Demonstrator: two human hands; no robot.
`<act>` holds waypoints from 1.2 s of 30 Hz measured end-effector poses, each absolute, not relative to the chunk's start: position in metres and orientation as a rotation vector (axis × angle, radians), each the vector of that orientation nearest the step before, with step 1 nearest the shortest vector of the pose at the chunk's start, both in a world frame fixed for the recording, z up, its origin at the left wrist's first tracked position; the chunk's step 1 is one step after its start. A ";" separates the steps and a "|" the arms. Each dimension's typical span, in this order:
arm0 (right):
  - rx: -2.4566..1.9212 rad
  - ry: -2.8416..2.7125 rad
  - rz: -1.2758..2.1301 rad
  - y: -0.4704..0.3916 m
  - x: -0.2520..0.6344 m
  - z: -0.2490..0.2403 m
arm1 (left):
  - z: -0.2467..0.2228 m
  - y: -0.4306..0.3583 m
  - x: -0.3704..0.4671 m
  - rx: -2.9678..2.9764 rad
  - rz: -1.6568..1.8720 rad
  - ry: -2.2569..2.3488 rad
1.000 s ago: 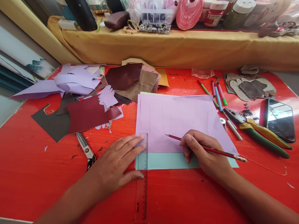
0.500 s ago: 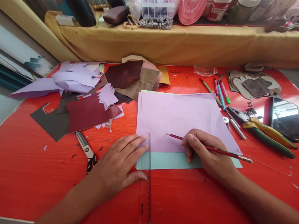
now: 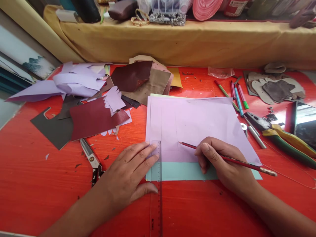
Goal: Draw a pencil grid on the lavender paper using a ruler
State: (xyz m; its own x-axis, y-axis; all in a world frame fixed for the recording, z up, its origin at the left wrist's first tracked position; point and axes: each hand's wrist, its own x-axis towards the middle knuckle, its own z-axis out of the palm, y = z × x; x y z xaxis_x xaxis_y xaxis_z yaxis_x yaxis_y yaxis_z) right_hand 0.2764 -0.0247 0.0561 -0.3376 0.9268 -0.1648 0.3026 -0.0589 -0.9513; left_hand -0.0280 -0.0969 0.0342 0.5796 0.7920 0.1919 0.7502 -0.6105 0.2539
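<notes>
My left hand (image 3: 135, 171) lies with its fingers spread, pressing a clear ruler (image 3: 156, 204) that runs from the paper's lower left over the table's front. Under the fingertips is a lilac sheet (image 3: 202, 121) with thin pencil lines forming a tall narrow shape on its left part. A teal sheet (image 3: 182, 171) shows beneath its lower edge. My right hand (image 3: 219, 161) holds a red and black pencil (image 3: 237, 160) between thumb and fingers and rests on the paper. The pencil's tip is at the right one of the drawn lines, a little above the bottom line.
Scissors (image 3: 92, 159), a maroon leather piece (image 3: 93, 118) and lilac scraps (image 3: 76, 80) lie on the left. On the right are felt pens (image 3: 240, 98), pliers (image 3: 278, 135), leather cutouts (image 3: 276, 89) and a phone (image 3: 306, 121). A cloth-covered shelf (image 3: 172, 42) runs along the back.
The camera view has shifted slightly, so the paper and right-side items appear farther right. Both hands keep nearly the same places on the ruler and paper.
</notes>
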 end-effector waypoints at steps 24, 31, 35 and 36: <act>-1.358 -1.683 1.408 -0.027 0.275 0.059 | 0.037 -0.097 -0.028 2.706 0.408 1.287; -1.338 -1.667 1.426 -0.025 0.275 0.057 | 0.037 -0.099 -0.027 2.733 0.421 1.286; -1.342 -1.664 1.422 -0.026 0.275 0.057 | 0.037 -0.100 -0.027 2.741 0.433 1.283; -1.343 -1.665 1.423 -0.026 0.275 0.057 | 0.037 -0.100 -0.027 2.740 0.433 1.282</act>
